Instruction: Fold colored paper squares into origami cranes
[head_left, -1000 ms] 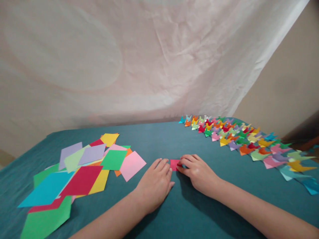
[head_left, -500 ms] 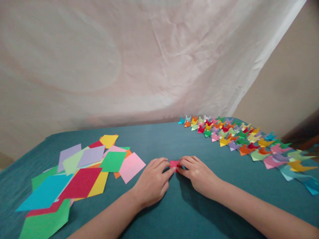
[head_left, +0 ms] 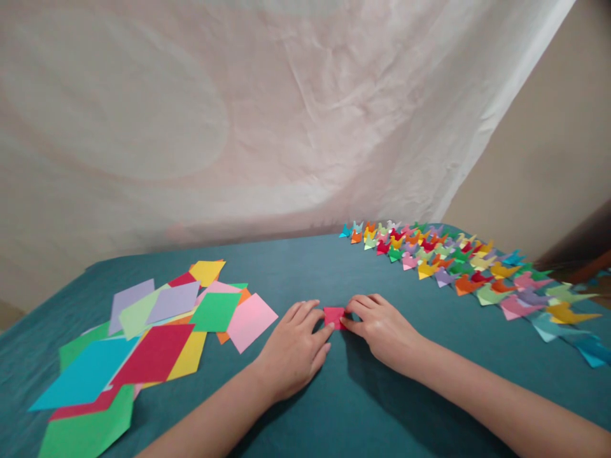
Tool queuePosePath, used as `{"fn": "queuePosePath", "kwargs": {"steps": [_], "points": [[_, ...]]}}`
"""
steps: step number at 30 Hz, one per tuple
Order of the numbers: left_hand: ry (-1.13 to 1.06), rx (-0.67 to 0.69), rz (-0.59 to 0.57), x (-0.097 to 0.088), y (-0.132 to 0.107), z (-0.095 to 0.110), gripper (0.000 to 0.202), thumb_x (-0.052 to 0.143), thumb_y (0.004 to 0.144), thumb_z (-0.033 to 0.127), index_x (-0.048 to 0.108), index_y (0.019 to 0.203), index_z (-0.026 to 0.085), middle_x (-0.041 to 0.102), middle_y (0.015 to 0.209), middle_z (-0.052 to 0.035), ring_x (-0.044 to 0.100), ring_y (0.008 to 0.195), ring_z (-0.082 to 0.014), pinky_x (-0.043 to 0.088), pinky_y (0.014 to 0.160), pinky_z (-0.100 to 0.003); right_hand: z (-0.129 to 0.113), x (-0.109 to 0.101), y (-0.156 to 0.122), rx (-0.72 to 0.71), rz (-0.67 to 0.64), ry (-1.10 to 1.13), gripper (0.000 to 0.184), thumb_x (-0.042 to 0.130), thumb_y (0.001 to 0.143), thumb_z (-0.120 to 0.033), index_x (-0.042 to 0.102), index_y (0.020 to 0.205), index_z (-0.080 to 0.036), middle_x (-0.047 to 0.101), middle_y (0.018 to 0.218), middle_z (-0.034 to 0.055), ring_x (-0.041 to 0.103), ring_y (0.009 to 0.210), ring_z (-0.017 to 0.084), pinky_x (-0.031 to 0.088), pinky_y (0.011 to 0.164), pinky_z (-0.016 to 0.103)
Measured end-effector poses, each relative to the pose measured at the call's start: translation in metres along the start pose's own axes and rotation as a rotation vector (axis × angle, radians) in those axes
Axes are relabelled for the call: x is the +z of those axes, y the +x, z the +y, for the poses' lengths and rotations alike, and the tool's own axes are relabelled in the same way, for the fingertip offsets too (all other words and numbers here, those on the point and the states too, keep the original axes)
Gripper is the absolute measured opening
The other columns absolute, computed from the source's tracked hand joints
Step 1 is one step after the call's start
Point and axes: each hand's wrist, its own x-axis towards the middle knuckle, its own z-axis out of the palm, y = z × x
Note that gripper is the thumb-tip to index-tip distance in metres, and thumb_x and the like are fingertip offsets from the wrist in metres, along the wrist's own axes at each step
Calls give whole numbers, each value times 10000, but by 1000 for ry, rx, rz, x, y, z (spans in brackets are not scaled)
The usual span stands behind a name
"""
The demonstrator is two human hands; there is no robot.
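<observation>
A small pinkish-red paper, folded into a little square, lies flat on the cloth between my two hands. My left hand holds its left side, the thumb at the lower left edge and the curved fingers beyond it. On the other side, the thumb and index finger of my right hand pinch the right edge. Fingertips cover parts of both edges, so the finer folds cannot be made out.
Left of my hands, loose coloured paper squares overlap in a spread pile. Rows of small folded paper birds stand along the right side. A teal cloth covers the table, and a pale curtain hangs behind it.
My fingers have drawn slightly apart at the paper, and more of its square face shows. The right hand has shifted a little to the right. The view has tilted slightly.
</observation>
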Motion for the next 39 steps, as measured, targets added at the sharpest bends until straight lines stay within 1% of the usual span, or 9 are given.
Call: {"fn": "queuePosePath", "kwargs": {"steps": [5,9,14,18,23,27,29,34,39], "points": [[-12,9,10,-1,0,0,286,476,890,262,570,1154,206,536,1178,-100,382,1243,-279,322,1022,-492,0,-1,2,1,-17,-9,228,504,864,-113,670,998,-193,615,979,80,501,976,225,339,771,351],[-45,19,9,2,-1,-5,308,465,898,256,555,1189,211,493,1295,-101,323,1303,-276,331,1030,-486,0,-1,2,1,-25,8,233,491,861,-98,673,978,-184,615,965,87,516,948,212,344,757,337],[-87,30,-10,6,-3,-10,331,443,911,266,544,1221,207,478,1340,-102,311,1320,-258,338,1041,-463,2,1,-1,5,-37,33,254,468,858,-80,667,988,-169,616,964,92,534,930,202,358,772,333],[-106,24,-15,9,-4,-12,341,426,919,267,536,1237,211,478,1343,-101,324,1313,-250,335,1044,-462,2,6,-4,53,-11,94,293,460,845,-62,669,1002,-194,613,1010,77,534,933,192,365,800,329],[-125,8,-36,10,-5,-15,390,422,926,332,465,1300,229,435,1377,-95,341,1298,-242,319,1049,-461,-1,11,-7,110,64,150,326,460,834,-49,668,1031,-206,617,1033,68,533,940,188,380,815,319],[-124,-16,-66,11,-5,-18,484,398,925,425,371,1363,221,341,1439,-109,280,1330,-261,304,1048,-483,-5,10,-7,126,71,133,325,477,817,-52,669,1037,-197,620,1037,76,538,929,195,388,812,328],[-126,-17,-77,11,-5,-18,509,388,924,450,348,1376,221,329,1446,-108,267,1336,-263,298,1050,-483,-6,9,-7,135,69,130,326,477,811,-51,668,1034,-192,622,1043,75,537,932,200,389,817,333],[-167,-37,-30,10,-5,-17,505,395,928,406,326,1384,198,399,1403,-98,314,1309,-239,314,1054,-452,-10,10,-7,144,90,141,324,473,802,-52,668,1026,-183,628,1056,72,532,946,207,383,833,339],[-223,-56,18,10,-5,-14,454,432,919,292,353,1357,200,468,1332,-86,354,1273,-222,337,1049,-444,-13,10,-6,162,135,165,330,499,766,-68,662,1030,-182,627,1057,66,524,963,209,371,853,351]]}}
